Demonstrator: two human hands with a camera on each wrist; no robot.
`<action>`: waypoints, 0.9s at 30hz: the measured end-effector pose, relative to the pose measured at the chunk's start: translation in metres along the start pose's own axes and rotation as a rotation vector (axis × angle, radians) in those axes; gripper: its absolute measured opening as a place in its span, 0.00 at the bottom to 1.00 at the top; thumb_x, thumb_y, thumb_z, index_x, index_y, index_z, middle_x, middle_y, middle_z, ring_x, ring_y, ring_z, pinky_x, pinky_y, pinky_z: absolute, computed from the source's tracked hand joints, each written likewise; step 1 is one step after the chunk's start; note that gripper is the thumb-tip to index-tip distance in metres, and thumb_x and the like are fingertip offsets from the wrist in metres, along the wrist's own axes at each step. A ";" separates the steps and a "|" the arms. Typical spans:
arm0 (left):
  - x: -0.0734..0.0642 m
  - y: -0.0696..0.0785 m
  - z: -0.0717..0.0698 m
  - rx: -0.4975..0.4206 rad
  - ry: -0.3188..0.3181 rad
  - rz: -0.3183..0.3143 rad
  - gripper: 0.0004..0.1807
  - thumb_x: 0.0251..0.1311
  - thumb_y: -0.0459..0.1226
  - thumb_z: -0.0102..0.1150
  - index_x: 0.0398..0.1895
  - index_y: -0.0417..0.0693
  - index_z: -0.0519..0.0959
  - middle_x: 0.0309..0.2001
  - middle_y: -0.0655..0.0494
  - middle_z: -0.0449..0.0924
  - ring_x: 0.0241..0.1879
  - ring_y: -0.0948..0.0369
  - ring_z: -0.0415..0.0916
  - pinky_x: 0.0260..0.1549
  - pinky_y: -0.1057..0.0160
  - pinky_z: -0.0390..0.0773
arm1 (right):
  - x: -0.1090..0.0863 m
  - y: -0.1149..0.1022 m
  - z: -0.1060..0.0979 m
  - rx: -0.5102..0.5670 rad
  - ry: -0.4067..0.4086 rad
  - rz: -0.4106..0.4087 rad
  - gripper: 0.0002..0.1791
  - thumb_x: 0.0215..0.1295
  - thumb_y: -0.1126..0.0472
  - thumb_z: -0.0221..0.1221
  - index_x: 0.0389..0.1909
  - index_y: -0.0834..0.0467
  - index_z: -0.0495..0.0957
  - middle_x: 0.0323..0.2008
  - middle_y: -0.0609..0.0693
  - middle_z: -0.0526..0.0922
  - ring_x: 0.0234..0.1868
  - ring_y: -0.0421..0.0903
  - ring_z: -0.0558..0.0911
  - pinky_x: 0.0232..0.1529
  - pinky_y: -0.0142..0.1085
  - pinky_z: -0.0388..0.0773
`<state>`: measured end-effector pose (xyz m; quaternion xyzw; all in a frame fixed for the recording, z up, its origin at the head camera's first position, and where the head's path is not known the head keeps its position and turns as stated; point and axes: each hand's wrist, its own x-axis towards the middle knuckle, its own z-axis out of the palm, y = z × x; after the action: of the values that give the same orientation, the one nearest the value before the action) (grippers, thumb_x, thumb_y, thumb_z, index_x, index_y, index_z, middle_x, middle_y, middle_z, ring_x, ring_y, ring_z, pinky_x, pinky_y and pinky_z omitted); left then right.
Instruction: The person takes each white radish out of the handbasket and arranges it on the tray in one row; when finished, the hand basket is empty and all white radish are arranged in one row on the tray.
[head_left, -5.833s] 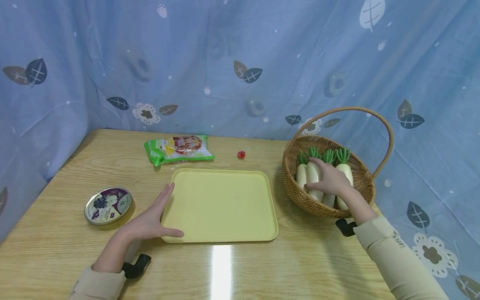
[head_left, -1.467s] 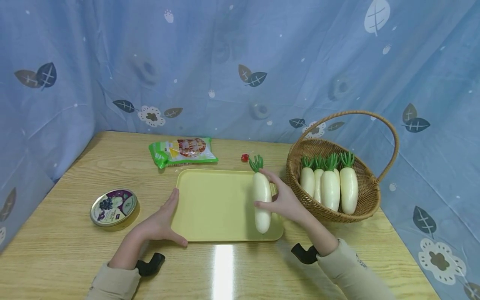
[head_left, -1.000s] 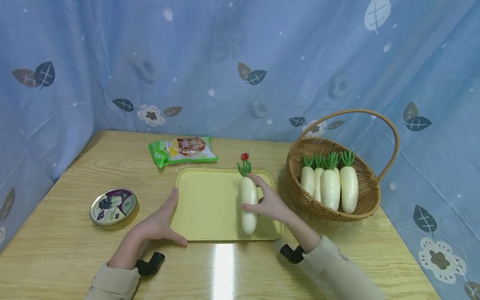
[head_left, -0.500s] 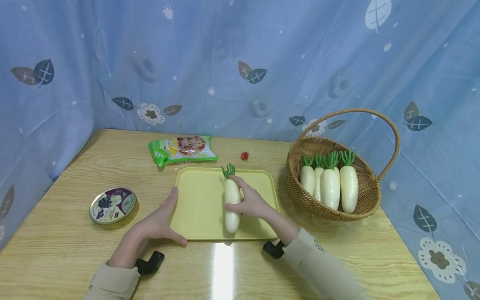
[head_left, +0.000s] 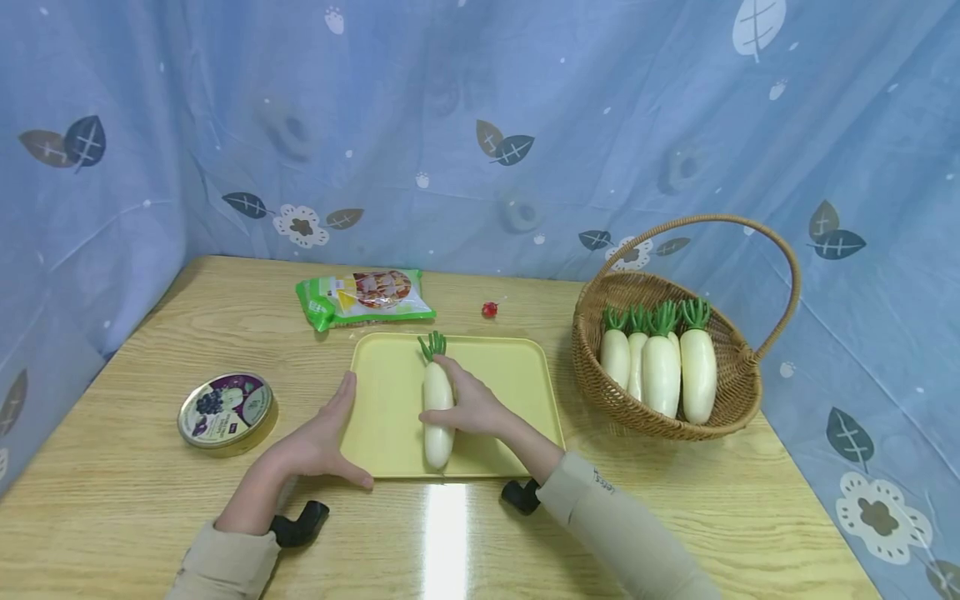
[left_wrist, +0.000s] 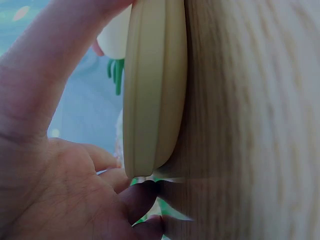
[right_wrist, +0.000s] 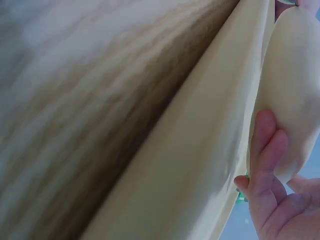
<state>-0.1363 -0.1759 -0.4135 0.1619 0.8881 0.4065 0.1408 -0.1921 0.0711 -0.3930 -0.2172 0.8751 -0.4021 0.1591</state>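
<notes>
Grainy wooden table (head_left: pixel 112 508), smooth tray (head_left: pixel 386 408); right hand (head_left: pixel 477 406) gripping glossy radish (head_left: pixel 437 392)

– Read the small print on the oval tin (head_left: pixel 227 410)?
– Can't; too small. Can't identify the red object (head_left: pixel 489 310) beyond the yellow tray (head_left: pixel 517 392) either.
– And in the wicker basket (head_left: pixel 611 407)?
– Can't count the overlapping white radishes (head_left: pixel 661 377) for sure.
– Cut off anywhere?
– By the right wrist view's edge, right hand (right_wrist: pixel 277 210) and held radish (right_wrist: pixel 292 90).
</notes>
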 end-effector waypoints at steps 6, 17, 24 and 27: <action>0.000 -0.001 -0.001 0.004 -0.003 -0.001 0.80 0.23 0.50 0.78 0.67 0.33 0.25 0.68 0.34 0.21 0.66 0.37 0.26 0.61 0.37 0.37 | 0.008 -0.005 0.009 0.006 -0.014 0.009 0.50 0.51 0.50 0.65 0.70 0.53 0.47 0.58 0.56 0.68 0.50 0.50 0.73 0.44 0.42 0.74; -0.001 0.001 -0.001 0.017 -0.001 0.002 0.80 0.22 0.51 0.78 0.67 0.32 0.26 0.68 0.33 0.21 0.66 0.36 0.27 0.60 0.37 0.37 | 0.023 -0.014 0.029 0.006 -0.012 0.020 0.50 0.51 0.48 0.65 0.71 0.51 0.46 0.60 0.57 0.67 0.53 0.52 0.73 0.48 0.43 0.73; 0.000 0.000 -0.001 0.008 0.009 0.029 0.80 0.22 0.50 0.79 0.67 0.30 0.26 0.68 0.32 0.22 0.66 0.35 0.27 0.60 0.37 0.40 | 0.029 -0.026 0.039 0.030 -0.027 0.055 0.52 0.51 0.47 0.65 0.71 0.50 0.45 0.62 0.57 0.66 0.53 0.51 0.73 0.48 0.40 0.73; 0.000 0.000 0.000 0.009 0.008 0.034 0.80 0.22 0.49 0.79 0.67 0.30 0.27 0.68 0.32 0.22 0.66 0.35 0.28 0.60 0.38 0.41 | 0.032 -0.031 0.043 0.037 -0.038 0.070 0.52 0.50 0.48 0.66 0.71 0.49 0.46 0.60 0.57 0.68 0.50 0.48 0.74 0.45 0.37 0.74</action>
<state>-0.1368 -0.1763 -0.4137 0.1758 0.8877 0.4054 0.1296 -0.1918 0.0096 -0.3988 -0.1911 0.8714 -0.4081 0.1936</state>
